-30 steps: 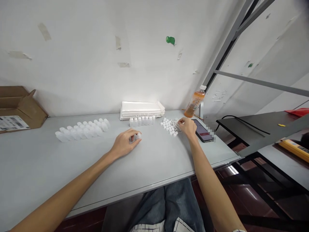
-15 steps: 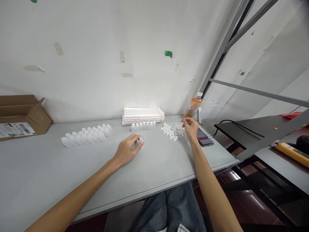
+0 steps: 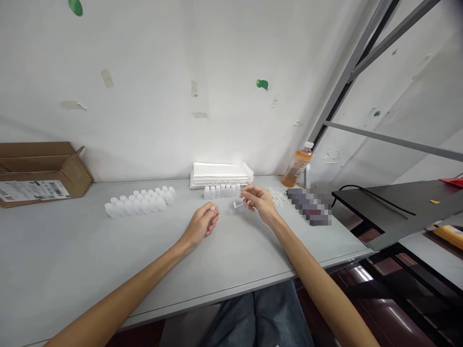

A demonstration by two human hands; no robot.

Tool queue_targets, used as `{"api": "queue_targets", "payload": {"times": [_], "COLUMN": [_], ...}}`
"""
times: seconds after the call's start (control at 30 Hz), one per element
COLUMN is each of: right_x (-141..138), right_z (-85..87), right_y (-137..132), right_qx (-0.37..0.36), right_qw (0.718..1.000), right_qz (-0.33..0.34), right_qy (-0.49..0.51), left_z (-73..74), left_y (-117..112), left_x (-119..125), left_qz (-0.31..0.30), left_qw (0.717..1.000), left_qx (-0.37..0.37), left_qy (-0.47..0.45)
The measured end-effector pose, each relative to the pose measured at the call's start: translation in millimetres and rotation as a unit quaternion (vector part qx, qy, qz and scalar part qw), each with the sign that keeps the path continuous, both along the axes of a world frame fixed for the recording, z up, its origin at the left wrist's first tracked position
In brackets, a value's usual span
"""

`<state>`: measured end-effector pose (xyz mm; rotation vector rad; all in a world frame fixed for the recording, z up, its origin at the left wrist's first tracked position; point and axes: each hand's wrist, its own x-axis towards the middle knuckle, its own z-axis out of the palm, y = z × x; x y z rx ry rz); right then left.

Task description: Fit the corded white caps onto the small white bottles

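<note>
Grey tabletop [image 3: 235, 260], above its middle: one small white bottle [image 3: 212, 208] is enclosed in the left hand [image 3: 200, 224] (probably light and squeezable, best gripped round its body); one white corded piece [image 3: 237, 206], likely flexible, is pinched in the right hand [image 3: 261, 202].

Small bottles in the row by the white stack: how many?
7 small bottles, side by side in front of the white stack; the right hand near the row's right end may hide more.
</note>
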<state>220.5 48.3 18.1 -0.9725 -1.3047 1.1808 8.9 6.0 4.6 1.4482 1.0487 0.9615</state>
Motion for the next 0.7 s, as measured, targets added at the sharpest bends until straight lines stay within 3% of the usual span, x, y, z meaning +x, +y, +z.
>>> {"api": "queue_targets", "payload": {"times": [0.07, 0.13, 0.3, 0.47, 0.7], "right_x": [-15, -23, -27, -24, -30], "right_z": [-2.2, -4.7, -8.1, -6.8, -11.5], "right_y": [-6, -11, -16, -17, -19], "right_qx": [0.001, 0.001, -0.003, 0.002, 0.017], "right_qw": [0.999, 0.998, 0.995, 0.992, 0.982], "right_qz": [0.036, 0.060, 0.101, 0.120, 0.110], "right_qy": [-0.015, -0.024, -0.012, -0.027, -0.152], "left_z": [-1.4, -3.5, -8.7, -9.0, -6.7], "left_y": [1, 2, 5, 6, 6], "left_x": [2, 2, 1, 0, -1], "left_qz": [0.014, 0.039, 0.070, 0.090, 0.081], "left_qw": [1.000, 0.996, 0.983, 0.984, 0.989], "left_qx": [-0.003, 0.040, 0.089, 0.087, 0.090], "left_qy": [0.014, 0.064, 0.148, 0.128, 0.085]}}
